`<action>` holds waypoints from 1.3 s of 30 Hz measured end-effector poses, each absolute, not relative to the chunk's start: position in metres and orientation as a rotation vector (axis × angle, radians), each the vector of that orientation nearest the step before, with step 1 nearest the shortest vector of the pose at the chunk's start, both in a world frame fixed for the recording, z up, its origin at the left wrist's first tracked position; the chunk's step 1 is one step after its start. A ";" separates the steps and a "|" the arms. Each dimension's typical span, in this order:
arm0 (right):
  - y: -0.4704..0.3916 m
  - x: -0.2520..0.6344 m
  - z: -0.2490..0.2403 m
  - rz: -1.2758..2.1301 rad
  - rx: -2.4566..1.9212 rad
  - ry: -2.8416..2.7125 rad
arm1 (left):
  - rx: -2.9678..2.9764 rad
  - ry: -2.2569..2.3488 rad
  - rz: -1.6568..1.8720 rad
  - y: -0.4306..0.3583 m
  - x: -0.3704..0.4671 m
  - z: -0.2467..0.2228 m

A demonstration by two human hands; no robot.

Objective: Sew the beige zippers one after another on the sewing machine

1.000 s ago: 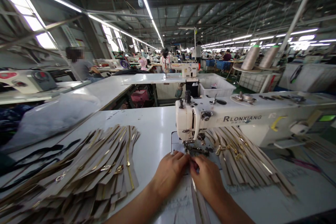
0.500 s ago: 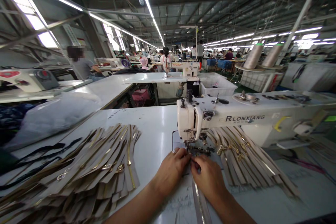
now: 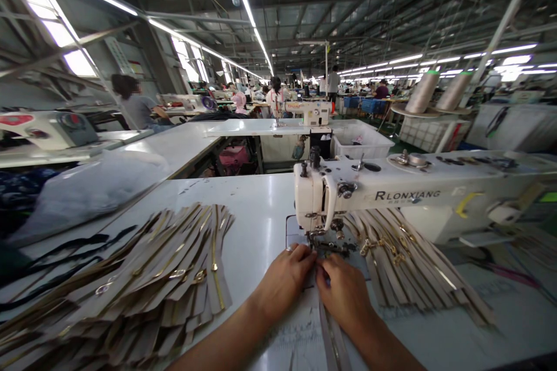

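Note:
Both hands meet just below the needle area of a white sewing machine (image 3: 404,185). My left hand (image 3: 289,275) is closed, its fingertips pressed down by the presser foot; what lies under them is hidden. Beside it, my right hand (image 3: 343,287) pinches the upper end of a grey zipper strip (image 3: 334,339) with a metallic line, which hangs toward the front edge. Grey zipper strips with gold teeth and pulls lie in a large pile (image 3: 174,278) at the left. More such strips (image 3: 404,261) lie to the right, partly behind the machine head.
A clear plastic bag (image 3: 100,185) and dark straps (image 3: 65,252) are at the left. Thread cones (image 3: 423,93) stand behind the machine at the right. Farther off are a white bin (image 3: 363,140), another sewing machine (image 3: 311,111) and a seated person (image 3: 137,104).
Both hands stay at nearly the same place by the presser foot. The hanging zipper strip has shifted slightly, and its shine has dimmed.

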State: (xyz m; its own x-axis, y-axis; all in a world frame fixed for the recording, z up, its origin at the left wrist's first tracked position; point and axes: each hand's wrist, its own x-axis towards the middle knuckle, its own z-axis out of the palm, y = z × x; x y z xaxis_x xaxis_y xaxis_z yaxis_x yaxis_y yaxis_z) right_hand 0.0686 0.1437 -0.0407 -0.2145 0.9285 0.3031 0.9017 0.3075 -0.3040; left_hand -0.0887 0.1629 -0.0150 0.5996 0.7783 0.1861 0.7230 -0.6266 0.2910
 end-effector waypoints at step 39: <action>0.147 0.064 -0.043 0.124 -1.671 -2.192 | 2.620 1.389 0.480 0.167 -0.090 -0.010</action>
